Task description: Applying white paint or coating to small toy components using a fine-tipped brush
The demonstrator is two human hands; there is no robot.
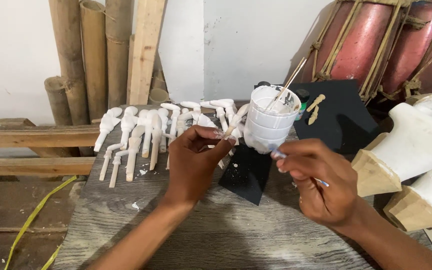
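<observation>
— Anything worn on those arms?
— No, both forearms are bare. The left hand (193, 162), at about nine o'clock, has white smears on its fingertips (220, 134).
— And the right hand (321, 182)?
— No rings, nothing worn at all.

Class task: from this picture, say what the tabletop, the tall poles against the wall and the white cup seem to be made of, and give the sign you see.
Grey grained tabletop: apparently weathered wood or wood-look board, matt. Tall tan poles: bamboo, jointed and hollow-ended. White ribbed cup: probably thin plastic, smeared with white paint.
</observation>
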